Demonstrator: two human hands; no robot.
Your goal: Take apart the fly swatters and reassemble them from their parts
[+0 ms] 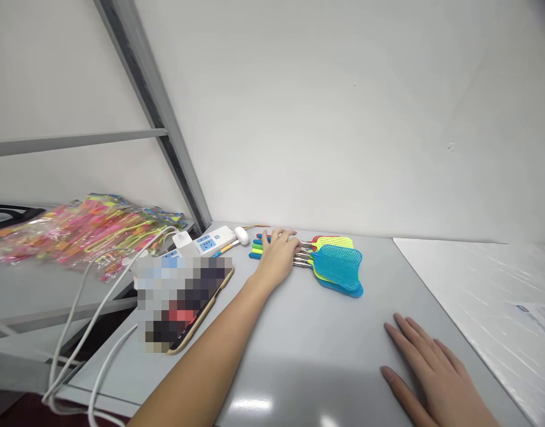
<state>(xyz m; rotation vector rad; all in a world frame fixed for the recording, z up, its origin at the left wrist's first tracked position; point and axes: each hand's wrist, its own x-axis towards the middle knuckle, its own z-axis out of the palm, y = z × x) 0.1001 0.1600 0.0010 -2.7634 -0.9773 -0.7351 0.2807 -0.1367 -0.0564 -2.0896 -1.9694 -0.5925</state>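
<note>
Several fly swatters (338,264) with mesh heads in blue, yellow and red lie stacked on the grey tabletop (299,332), heads to the right. Their blue, green, yellow and red handles point left, joined to the heads by thin metal shafts. My left hand (279,258) lies across the handles and shafts, its fingers curled over the far side of the bundle; the thumb is hard to make out. Off to the lower right, my right hand (436,367) hovers over or rests on the tabletop, fingers spread, holding nothing.
Left of my left forearm is a smartphone (210,311), partly pixelated. Behind it are a white power strip (214,239), a small white round object (241,235) and white cables (103,302). Bagged colourful items (89,231) lie beyond the metal frame (174,142). A white wrapped sheet (490,284) lies right.
</note>
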